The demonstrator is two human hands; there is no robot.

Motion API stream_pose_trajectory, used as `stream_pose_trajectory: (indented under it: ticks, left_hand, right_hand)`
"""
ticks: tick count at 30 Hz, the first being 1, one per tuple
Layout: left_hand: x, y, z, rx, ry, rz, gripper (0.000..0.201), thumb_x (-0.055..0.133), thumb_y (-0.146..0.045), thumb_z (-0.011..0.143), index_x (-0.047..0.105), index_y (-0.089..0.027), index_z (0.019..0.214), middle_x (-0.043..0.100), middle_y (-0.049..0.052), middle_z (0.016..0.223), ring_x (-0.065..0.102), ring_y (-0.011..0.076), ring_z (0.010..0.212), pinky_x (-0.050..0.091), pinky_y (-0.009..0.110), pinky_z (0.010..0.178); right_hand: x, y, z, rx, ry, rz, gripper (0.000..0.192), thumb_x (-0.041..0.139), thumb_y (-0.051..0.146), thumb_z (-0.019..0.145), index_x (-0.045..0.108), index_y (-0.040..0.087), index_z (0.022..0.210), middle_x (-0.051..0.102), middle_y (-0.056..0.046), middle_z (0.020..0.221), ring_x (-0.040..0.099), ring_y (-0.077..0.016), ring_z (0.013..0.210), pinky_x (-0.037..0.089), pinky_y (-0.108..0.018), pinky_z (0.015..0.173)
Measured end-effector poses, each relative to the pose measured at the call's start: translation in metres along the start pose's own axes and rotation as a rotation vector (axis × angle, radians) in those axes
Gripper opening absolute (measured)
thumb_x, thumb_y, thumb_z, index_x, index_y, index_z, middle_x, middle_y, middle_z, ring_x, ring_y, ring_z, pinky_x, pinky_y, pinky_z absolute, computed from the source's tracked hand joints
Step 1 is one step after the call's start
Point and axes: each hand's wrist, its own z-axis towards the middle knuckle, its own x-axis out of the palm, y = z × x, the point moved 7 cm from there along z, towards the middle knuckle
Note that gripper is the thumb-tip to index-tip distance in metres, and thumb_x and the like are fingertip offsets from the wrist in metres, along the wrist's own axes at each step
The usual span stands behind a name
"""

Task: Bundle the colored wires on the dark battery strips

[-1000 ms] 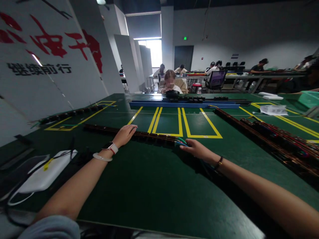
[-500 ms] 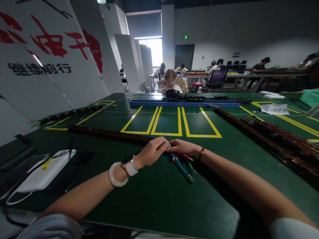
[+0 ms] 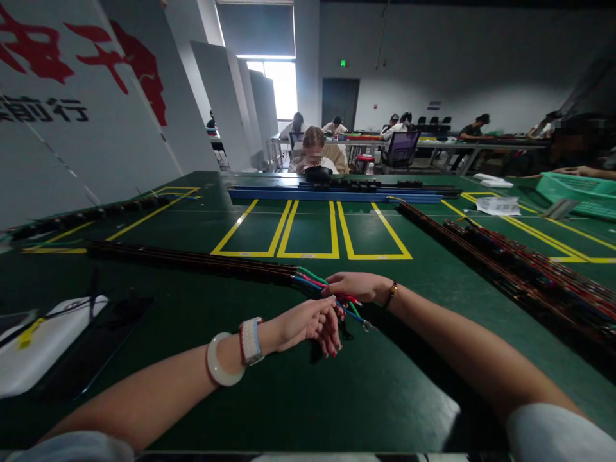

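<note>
Right hand on wires over green table

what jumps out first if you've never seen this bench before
The two bare hands meeting mid-table: the right hand rests on a fan of coloured wires at the near end of a long dark strip, and the left hand sits just below, fingers curled. Next come the bright yellow boxes marked on the green table, then the heap of similar strips at right.

Long dark wire harness lies on table, coloured wires fanned out.
</note>
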Motion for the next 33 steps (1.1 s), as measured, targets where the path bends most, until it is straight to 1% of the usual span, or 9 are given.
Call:
stream_pose_trajectory:
  ticks: [3,5,10,15,20,25,27,30,33]
  left_hand:
    - [-0.002,0.003,-0.002,-0.083,0.031,-0.154,0.059,0.036,-0.067,0.083,0.054,-0.011,0.083,0.068,0.016,0.082,0.067,0.0226,0.076,0.050,0.036,0.074]
    - [-0.004,-0.001,-0.002,-0.064,0.003,-0.269,0.057,0.040,-0.063,0.085,0.053,-0.009,0.096,0.067,0.018,0.094,0.067,0.0240,0.089,0.047,0.039,0.086]
    - [-0.014,-0.012,0.003,0.101,-0.123,-0.510,0.042,0.045,-0.041,0.091,0.048,-0.008,0.117,0.062,0.018,0.110,0.062,0.0205,0.103,0.039,0.038,0.101]
    - [-0.019,-0.006,0.010,0.180,-0.208,-0.597,0.029,0.045,-0.033,0.093,0.057,-0.011,0.106,0.065,0.012,0.102,0.063,0.0171,0.093,0.043,0.036,0.097]
    - [-0.028,0.001,0.014,0.190,-0.331,-0.674,0.024,0.044,-0.028,0.094,0.061,-0.012,0.087,0.066,0.007,0.087,0.063,0.0137,0.082,0.045,0.033,0.093]
    - [-0.031,0.002,0.013,0.186,-0.380,-0.688,0.020,0.046,-0.023,0.092,0.060,-0.013,0.082,0.065,0.004,0.078,0.063,0.0125,0.076,0.048,0.033,0.088]
    - [-0.032,0.003,0.012,0.188,-0.388,-0.663,0.020,0.048,-0.024,0.091,0.060,-0.013,0.080,0.065,0.003,0.075,0.062,0.0120,0.072,0.049,0.032,0.085]
    - [-0.034,0.004,0.013,0.205,-0.389,-0.620,0.021,0.050,-0.026,0.091,0.061,-0.014,0.079,0.065,0.003,0.075,0.061,0.0117,0.068,0.049,0.031,0.082]
    - [-0.034,0.003,0.013,0.229,-0.373,-0.615,0.021,0.047,-0.026,0.092,0.061,-0.014,0.083,0.066,0.005,0.080,0.063,0.0131,0.073,0.049,0.032,0.084]
  right_hand:
    - [-0.001,0.003,-0.005,-0.040,0.018,0.036,0.020,0.059,0.033,0.081,0.054,0.015,0.077,0.055,0.005,0.058,0.048,-0.0061,0.046,0.038,-0.017,0.042]
    - [-0.004,0.007,-0.008,-0.050,-0.015,-0.005,0.026,0.059,0.040,0.082,0.054,0.015,0.076,0.055,0.004,0.059,0.050,-0.0076,0.048,0.040,-0.019,0.045]
    - [-0.011,0.027,-0.018,-0.099,-0.251,-0.584,0.030,0.052,0.039,0.088,0.059,0.013,0.074,0.061,-0.002,0.064,0.050,-0.0088,0.051,0.034,-0.020,0.048]
    - [0.006,0.044,-0.026,-0.146,-0.403,-1.112,0.032,0.046,0.034,0.091,0.065,0.012,0.078,0.065,-0.008,0.070,0.054,-0.0127,0.054,0.032,-0.022,0.047]
    - [0.029,0.045,-0.030,-0.088,-0.466,-1.464,0.028,0.043,0.025,0.092,0.066,0.012,0.096,0.068,-0.016,0.082,0.066,-0.0243,0.070,0.044,-0.029,0.058]
    - [0.042,0.036,-0.031,-0.013,-0.518,-1.576,0.040,0.037,0.014,0.092,0.046,0.004,0.129,0.067,-0.020,0.085,0.067,-0.0274,0.070,0.048,-0.032,0.056]
    - [0.045,0.035,-0.033,-0.019,-0.522,-1.582,0.045,0.037,0.015,0.092,0.039,0.001,0.135,0.067,-0.021,0.084,0.067,-0.0272,0.071,0.048,-0.032,0.056]
    - [0.042,0.042,-0.039,-0.092,-0.485,-1.510,0.040,0.040,0.031,0.095,0.050,0.007,0.126,0.067,-0.018,0.080,0.067,-0.0258,0.070,0.046,-0.030,0.055]
    - [0.027,0.054,-0.047,-0.149,-0.432,-1.328,0.036,0.043,0.043,0.094,0.061,0.016,0.110,0.067,-0.010,0.074,0.064,-0.0201,0.063,0.041,-0.026,0.051]
